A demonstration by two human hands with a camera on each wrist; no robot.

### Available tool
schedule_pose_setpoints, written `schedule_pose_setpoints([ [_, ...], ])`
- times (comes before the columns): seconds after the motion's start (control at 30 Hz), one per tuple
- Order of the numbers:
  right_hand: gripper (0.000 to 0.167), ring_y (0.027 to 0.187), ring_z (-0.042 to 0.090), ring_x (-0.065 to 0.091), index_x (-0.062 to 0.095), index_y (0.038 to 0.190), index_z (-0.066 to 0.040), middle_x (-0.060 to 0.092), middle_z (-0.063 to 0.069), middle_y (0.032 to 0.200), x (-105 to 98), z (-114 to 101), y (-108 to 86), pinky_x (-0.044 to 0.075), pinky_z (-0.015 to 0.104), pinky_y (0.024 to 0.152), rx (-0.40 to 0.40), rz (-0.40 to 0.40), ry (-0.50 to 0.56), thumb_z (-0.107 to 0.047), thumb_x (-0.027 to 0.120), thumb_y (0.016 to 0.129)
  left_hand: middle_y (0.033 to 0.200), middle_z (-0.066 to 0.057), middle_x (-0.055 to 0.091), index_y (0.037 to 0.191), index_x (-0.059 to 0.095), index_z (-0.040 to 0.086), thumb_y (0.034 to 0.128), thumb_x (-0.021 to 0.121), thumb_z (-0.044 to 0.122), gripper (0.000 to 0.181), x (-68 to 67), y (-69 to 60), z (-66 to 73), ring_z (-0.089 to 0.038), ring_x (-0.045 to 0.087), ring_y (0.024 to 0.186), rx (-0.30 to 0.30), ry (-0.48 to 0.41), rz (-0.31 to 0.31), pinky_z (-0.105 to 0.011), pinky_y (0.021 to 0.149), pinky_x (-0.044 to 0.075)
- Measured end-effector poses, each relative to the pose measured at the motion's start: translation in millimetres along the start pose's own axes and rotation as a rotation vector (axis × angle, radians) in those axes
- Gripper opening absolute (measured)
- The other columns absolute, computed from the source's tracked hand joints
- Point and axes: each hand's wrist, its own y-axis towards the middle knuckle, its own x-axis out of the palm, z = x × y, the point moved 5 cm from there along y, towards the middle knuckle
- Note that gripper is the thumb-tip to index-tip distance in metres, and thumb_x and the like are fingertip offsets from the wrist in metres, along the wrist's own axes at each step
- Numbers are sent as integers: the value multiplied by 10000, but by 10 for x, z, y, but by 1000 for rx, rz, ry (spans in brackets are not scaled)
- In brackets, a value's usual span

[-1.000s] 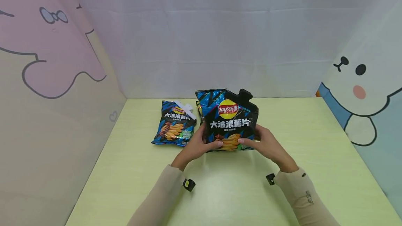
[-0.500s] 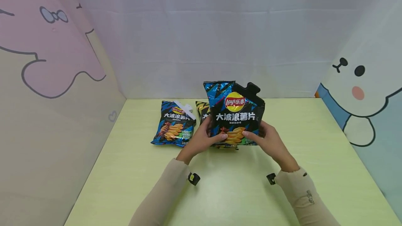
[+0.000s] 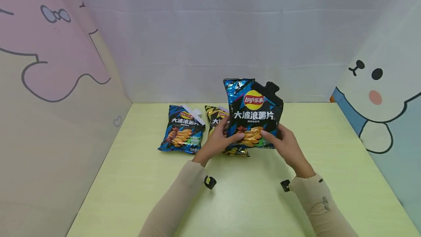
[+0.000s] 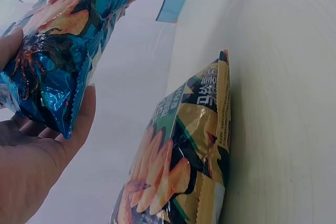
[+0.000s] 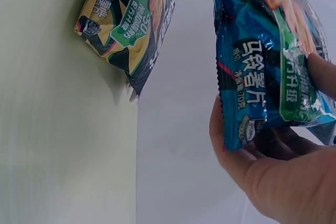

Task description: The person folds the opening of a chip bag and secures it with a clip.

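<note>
In the head view, a blue-and-black chip bag (image 3: 254,120) is held up off the table, front toward me. A black bag clip (image 3: 271,90) sits across its upper right corner. My left hand (image 3: 218,142) grips the lower left side, thumb on the front. The lower right side is held by my right hand (image 3: 291,151) in the same way. Both wrist views show fingers behind the bag. Partly hidden behind it, a yellow-and-black chip bag (image 3: 215,114) lies on the table. A second blue chip bag (image 3: 184,134) lies further left, with a white clip (image 3: 194,115) on its top.
The pale yellow table (image 3: 250,207) reaches back to a white curtain (image 3: 204,46). Side panels with cartoon drawings stand left and right. A bit of white clip (image 3: 224,109) shows on top of the yellow bag.
Both hands have raised the blue chip bag and carried it to the right. The yellow bag behind it has come more into sight. The left blue bag has stayed put.
</note>
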Motion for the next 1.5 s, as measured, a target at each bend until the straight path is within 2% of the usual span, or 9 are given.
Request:
schedule_pose_setpoints([
  [0.3,779,1192,307,575,375,1540,-71,553,215,1438,-61,88,9,537,434,1032,55,31,11,-576,554,974,1594,-128,420,1618,199,232,908,698,524,915,115,86,-26,-329,491,1421,-80,62,32,-504,1141,445],
  [0.57,788,1215,272,542,341,1560,-85,525,201,1462,-175,208,12,478,115,848,96,117,54,-587,524,981,1640,-120,346,1611,227,237,883,694,585,932,328,188,-49,-330,394,1494,-138,62,65,-492,1171,407],
  [0.77,769,1144,233,557,375,1544,-114,540,182,1446,-254,322,25,478,96,799,146,179,62,-617,496,976,1586,-97,421,1588,282,248,907,720,483,844,462,256,-76,-325,438,1461,-110,-18,73,-476,1171,415],
  [0.93,760,1129,212,555,382,1544,-127,543,166,1448,-308,413,19,470,74,780,179,211,60,-620,490,976,1594,-80,413,1590,275,265,897,743,453,857,574,276,-133,-337,435,1460,-131,-10,79,-486,1173,412],
  [1.13,768,1164,235,547,384,1552,-119,540,173,1456,-357,531,17,448,68,766,217,247,54,-618,486,977,1608,-126,372,1593,226,174,918,744,347,868,733,276,-177,-325,390,1491,-91,-70,75,-467,1200,378],
  [1.23,750,1201,249,542,385,1554,-116,533,175,1469,-368,574,25,475,128,836,219,267,37,-597,485,988,1607,-139,377,1589,239,136,923,743,308,852,795,280,-218,-335,403,1482,-77,-57,76,-456,1182,404],
  [1.33,726,1246,281,525,392,1549,-107,517,182,1487,-373,610,37,513,308,990,218,285,28,-572,488,1000,1606,-128,392,1591,267,134,934,730,310,823,844,286,-260,-350,431,1463,-86,-41,71,-454,1149,444],
  [1.43,720,1284,312,502,380,1553,-91,490,198,1508,-373,649,49,460,472,1110,226,289,38,-552,483,1010,1611,-111,395,1593,282,152,943,718,324,801,885,297,-297,-359,449,1449,-103,-31,65,-456,1124,469],
  [1.5,711,1275,309,504,380,1552,-88,491,203,1502,-376,681,51,464,469,1103,237,285,40,-544,478,1015,1612,-109,394,1592,287,157,946,715,315,792,907,306,-309,-359,458,1442,-109,-33,63,-455,1116,477],
])
